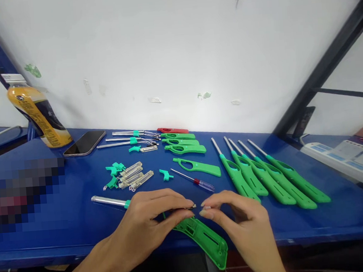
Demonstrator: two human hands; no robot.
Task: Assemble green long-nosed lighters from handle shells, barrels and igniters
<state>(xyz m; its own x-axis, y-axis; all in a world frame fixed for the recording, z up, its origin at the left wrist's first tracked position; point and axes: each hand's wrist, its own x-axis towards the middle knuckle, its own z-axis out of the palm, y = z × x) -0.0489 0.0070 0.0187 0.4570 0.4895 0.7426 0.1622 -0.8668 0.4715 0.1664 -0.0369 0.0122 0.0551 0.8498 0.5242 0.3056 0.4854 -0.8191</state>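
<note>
Fingers of the left hand (pixel 151 212) pinch a small part (pixel 194 206), too tiny for me to identify from here. Opposite, just apart, I have the right hand (pixel 246 214) with thumb and forefinger closed on a pale piece (pixel 207 208). Below them I see an open green shell (pixel 204 236), hollow side up, its end jutting past the front edge of the blue surface (pixel 66 231). A metal rod (pixel 109 200) runs behind the left hand; I can't tell whether it meets the shell. Beyond lie a screwdriver (pixel 203 184) and a teal trigger (pixel 166 175), with finished-looking green lighters (pixel 309 185) to my right.
</note>
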